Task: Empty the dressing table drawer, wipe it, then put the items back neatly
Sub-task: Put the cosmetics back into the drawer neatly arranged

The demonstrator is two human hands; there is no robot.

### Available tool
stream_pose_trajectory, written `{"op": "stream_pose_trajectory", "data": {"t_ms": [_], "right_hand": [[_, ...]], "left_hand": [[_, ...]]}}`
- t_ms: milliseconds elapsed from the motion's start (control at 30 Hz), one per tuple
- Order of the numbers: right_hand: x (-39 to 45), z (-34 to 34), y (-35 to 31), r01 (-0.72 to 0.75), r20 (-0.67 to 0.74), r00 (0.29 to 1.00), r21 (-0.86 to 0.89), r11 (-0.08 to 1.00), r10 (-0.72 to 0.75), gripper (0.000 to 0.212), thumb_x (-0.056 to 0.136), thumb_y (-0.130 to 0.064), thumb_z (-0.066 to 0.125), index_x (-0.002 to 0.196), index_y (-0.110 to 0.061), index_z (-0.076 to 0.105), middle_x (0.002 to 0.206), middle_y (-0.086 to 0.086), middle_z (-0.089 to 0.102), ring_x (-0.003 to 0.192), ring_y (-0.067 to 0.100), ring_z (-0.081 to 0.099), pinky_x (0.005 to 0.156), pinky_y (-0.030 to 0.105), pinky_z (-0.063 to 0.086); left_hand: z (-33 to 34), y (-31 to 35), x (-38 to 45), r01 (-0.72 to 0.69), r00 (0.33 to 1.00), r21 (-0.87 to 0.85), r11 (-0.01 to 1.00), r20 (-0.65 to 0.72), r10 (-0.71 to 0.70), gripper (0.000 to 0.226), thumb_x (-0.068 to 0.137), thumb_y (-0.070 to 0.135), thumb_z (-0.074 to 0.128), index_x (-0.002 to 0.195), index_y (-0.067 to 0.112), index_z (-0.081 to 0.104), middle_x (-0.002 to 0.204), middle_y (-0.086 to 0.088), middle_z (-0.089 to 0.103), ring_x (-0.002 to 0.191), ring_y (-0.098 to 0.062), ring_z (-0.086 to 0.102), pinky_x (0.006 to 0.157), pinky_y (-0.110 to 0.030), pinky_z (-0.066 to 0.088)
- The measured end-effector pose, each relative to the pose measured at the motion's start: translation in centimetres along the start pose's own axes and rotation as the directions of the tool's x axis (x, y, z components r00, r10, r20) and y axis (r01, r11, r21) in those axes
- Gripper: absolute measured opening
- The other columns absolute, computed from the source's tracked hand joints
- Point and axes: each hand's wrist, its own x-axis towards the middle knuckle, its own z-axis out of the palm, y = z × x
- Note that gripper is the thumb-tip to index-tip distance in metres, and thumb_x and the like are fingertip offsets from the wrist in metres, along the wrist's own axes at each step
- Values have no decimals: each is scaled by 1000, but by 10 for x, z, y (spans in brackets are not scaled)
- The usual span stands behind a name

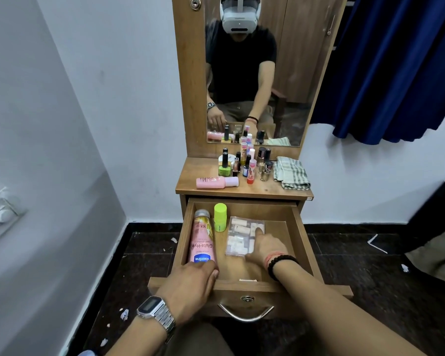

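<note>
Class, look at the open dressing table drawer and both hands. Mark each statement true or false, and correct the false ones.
1. The pink lotion bottle lies along the left side of the drawer. True.
2. The right hand touches the green container. False: it rests on the clear packet; the green container stands apart.
3. The checked cloth lies inside the drawer. False: it is on the tabletop.
4. The left hand touches the lotion bottle's near end. True.
</note>
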Motion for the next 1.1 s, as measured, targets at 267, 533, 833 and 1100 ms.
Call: {"op": "stream_pose_trajectory", "data": {"t_ms": [267, 533, 833, 1100], "right_hand": [[4, 2, 2, 26, -18, 999, 1, 1000, -26, 79, 88, -35, 60, 151, -16, 16, 133, 17, 45, 119, 32, 53, 93, 36, 47], [0, -2, 6, 6, -27, 1000, -20, 1000, -6, 72, 91, -33, 55, 150, -14, 18, 132, 15, 47, 118, 32, 53, 92, 36, 47], [8, -89, -53, 378, -513, 740, -219, 900, -436, 37, 90, -6, 50, 125, -16, 51, 135, 8, 49, 123, 25, 48, 94, 37, 49], [56, -94, -58, 331, -507, 732, -320, 888, -455, 34, 89, 1, 45, 117, -18, 44, 118, 7, 61, 107, 28, 55, 91, 42, 44]], "left_hand": [[0, -2, 2, -17, 1000, -23, 1000, -4, 16, 75, 76, 56, -8, 111, 23, 50, 107, -2, 63, 96, -23, 56, 84, -36, 43], [-3, 0, 1, -25, 1000, -22, 999, -17, 24, 76, 75, 56, -10, 112, 24, 49, 107, 0, 62, 96, -21, 55, 83, -33, 42], [2, -1, 3, -34, 997, -36, 999, -72, 31, 72, 78, 56, -6, 110, 23, 51, 101, -2, 64, 91, -24, 58, 80, -35, 44], [3, 3, 1, -20, 998, 8, 1000, -67, 20, 73, 76, 52, -11, 112, 25, 46, 104, 0, 62, 93, -22, 57, 82, -32, 43]]}}
